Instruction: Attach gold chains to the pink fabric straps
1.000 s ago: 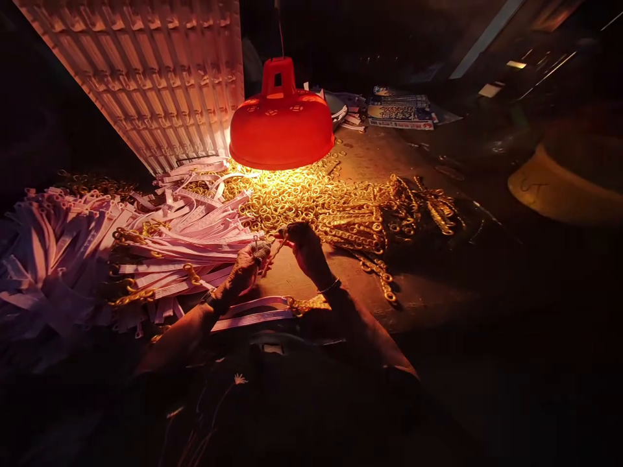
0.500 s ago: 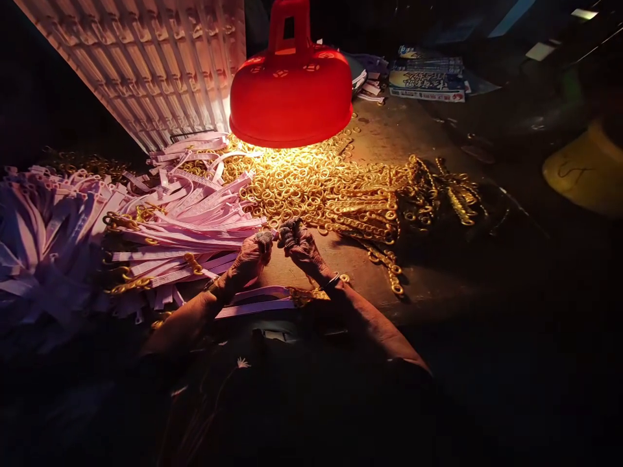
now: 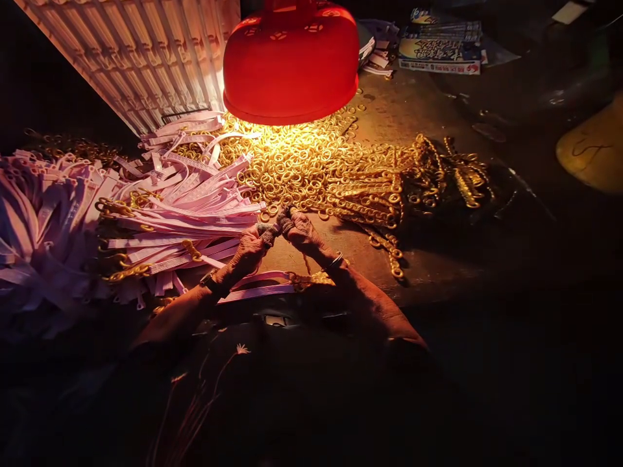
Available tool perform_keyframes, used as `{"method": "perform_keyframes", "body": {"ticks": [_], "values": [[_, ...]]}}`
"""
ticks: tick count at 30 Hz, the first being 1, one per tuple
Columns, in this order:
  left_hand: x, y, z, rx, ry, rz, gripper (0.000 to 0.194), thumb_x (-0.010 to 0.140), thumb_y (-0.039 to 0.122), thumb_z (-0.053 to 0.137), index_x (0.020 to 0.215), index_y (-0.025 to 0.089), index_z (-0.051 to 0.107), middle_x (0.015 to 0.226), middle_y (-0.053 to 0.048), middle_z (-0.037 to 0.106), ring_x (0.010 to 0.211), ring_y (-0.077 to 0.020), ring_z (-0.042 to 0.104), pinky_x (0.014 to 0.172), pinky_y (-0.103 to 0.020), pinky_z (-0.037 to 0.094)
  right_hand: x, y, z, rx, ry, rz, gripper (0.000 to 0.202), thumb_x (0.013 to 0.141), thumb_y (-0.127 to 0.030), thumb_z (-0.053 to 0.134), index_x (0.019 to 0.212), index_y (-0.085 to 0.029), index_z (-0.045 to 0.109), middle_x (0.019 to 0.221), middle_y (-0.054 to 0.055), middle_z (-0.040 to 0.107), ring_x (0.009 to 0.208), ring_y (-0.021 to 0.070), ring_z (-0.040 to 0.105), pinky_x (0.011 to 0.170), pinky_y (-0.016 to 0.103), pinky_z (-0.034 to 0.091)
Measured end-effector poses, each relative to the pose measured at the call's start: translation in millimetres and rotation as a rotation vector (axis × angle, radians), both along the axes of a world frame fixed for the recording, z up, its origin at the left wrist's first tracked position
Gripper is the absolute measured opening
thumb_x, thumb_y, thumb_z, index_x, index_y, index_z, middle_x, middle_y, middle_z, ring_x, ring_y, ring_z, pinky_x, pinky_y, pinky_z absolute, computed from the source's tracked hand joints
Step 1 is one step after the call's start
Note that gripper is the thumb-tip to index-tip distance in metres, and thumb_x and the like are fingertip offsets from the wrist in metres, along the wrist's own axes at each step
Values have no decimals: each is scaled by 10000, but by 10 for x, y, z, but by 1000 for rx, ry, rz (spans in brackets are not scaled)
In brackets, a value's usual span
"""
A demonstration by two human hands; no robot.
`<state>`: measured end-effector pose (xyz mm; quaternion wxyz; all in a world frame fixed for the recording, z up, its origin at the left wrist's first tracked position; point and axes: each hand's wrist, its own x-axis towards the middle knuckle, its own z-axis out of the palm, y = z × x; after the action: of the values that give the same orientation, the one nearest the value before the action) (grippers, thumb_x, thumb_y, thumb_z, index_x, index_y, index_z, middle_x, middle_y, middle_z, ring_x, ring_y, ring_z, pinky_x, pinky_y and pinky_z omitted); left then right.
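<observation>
Both hands meet just under the glow of the red lamp, at the near edge of the heap of gold rings. The left hand and the right hand have their fingertips pressed together on something very small between them — most likely a single ring or the end link of a chain, though it is too small and too dark to tell which. So each grip is narrow and pinched, with the thumb and forefinger doing the work and what look like textured covers on the fingertips.

A length of gold chain trails down from below the right grip toward the wrist and runs onto a pink strip lying on the surface just under both forearms.

The rings look like thin, stiff metal: light one by one, smooth and likely slippery, easy to lose from a loose pinch. The best hold is probably across the rim of a ring with the fingertip pads, close to the joint being worked. The chain is limp and will sag from wherever it is held, so it wants taking near its free end.

To the left of the grips lies a fan of pink strips — flat, bendy and light. To the right of the grips are bundled chains, heavier as a mass and apt to tangle
</observation>
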<state>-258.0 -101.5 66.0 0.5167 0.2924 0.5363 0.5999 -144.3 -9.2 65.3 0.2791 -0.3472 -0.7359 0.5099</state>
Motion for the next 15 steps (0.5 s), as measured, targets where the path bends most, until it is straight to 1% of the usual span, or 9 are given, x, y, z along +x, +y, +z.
{"method": "perform_keyframes", "body": {"ticks": [2, 4, 6, 8, 9, 11, 13, 15], "values": [[-27, -4, 44, -33, 16, -19, 486, 604, 546, 852, 718, 169, 569, 506, 51, 545, 412, -39, 373, 427, -209, 241, 10, -11, 50, 54, -7, 1, 307, 963, -467, 499, 815, -199, 483, 781, 12, 528, 694, 118, 410, 642, 266, 351], [-83, -8, 134, -79, 20, -62, 490, 606, 558, 848, 709, 166, 572, 521, 25, 586, 405, -51, 410, 415, -210, 276, 51, -59, 122, 106, -35, 57, 320, 997, -476, 449, 861, -191, 502, 747, 3, 516, 682, 116, 425, 635, 261, 343], [-156, -33, 278, -108, 19, -123, 501, 600, 548, 856, 634, 168, 532, 489, 32, 540, 400, -47, 399, 406, -204, 277, 125, -153, 216, 135, -109, 140, 313, 998, -478, 470, 987, -170, 525, 689, -23, 501, 620, 109, 427, 599, 255, 322], [-224, -92, 450, -127, 28, -185, 499, 596, 508, 870, 580, 165, 507, 449, 62, 446, 392, -32, 347, 395, -192, 228, 222, -299, 325, 165, -195, 202, 333, 987, -451, 519, 1127, -149, 503, 660, -36, 521, 571, 111, 449, 572, 249, 307], [-250, -136, 531, -142, 41, -214, 477, 602, 478, 872, 574, 159, 518, 444, 72, 412, 390, -25, 319, 392, -190, 201, 274, -389, 379, 195, -237, 223, 341, 987, -429, 530, 1170, -145, 487, 678, -25, 557, 572, 119, 481, 573, 247, 311], [-282, -249, 650, -193, 75, -267, 398, 630, 424, 859, 609, 140, 580, 462, 70, 419, 392, -20, 289, 392, -191, 170, 369, -589, 466, 293, -337, 250, 315, 1007, -395, 508, 1198, -146, 485, 802, 42, 648, 640, 150, 566, 600, 254, 338], [-283, -390, 683, -248, 104, -317, 341, 661, 397, 841, 650, 128, 632, 492, 55, 464, 406, -24, 292, 401, -195, 183, 447, -793, 504, 396, -463, 261, 319, 1023, -404, 484, 1192, -134, 507, 953, 122, 682, 728, 190, 623, 624, 271, 362], [-254, -543, 631, -276, 99, -388, 338, 683, 407, 837, 663, 122, 657, 534, 28, 522, 444, -38, 356, 426, -194, 244, 509, -974, 479, 463, -566, 293, 351, 1037, -424, 454, 1182, -113, 530, 1005, 166, 678, 751, 210, 638, 626, 285, 375]]}}
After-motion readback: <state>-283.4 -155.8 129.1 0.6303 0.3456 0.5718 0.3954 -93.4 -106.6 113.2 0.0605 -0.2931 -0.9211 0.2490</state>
